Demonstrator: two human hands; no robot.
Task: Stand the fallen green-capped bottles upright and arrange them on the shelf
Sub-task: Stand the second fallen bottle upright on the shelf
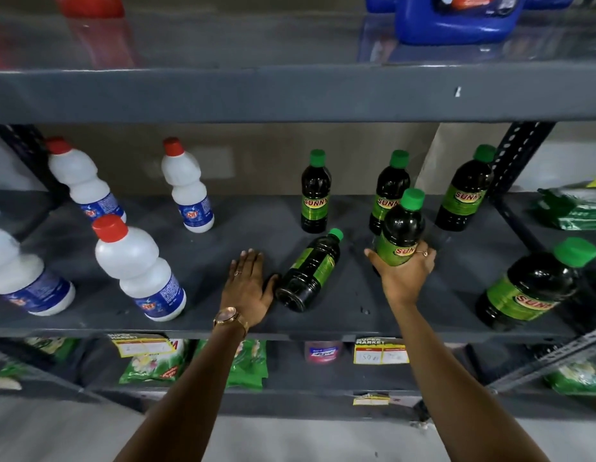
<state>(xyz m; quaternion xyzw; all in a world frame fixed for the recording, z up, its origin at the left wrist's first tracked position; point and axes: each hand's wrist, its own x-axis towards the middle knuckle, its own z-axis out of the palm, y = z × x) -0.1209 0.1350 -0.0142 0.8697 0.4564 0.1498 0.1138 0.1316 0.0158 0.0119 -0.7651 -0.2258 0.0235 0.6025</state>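
One dark green-capped bottle (309, 272) lies on its side on the grey shelf (223, 248), cap pointing to the back right. My left hand (247, 284) rests flat on the shelf with fingers apart, its thumb touching that bottle's base. My right hand (403, 276) grips the lower part of another green-capped bottle (402, 228), held upright. Three more stand upright at the back: one in the middle (315, 191), one partly hidden behind the held bottle (388, 188), one by the right post (466, 191). A larger one (533, 288) stands near the front right.
Several white red-capped bottles (140, 268) stand on the shelf's left half. The upper shelf's edge (290, 95) overhangs, carrying a blue jug (456, 18). Perforated metal posts (513, 161) frame the bay. Green packets (576, 211) lie to the right and on the shelf below.
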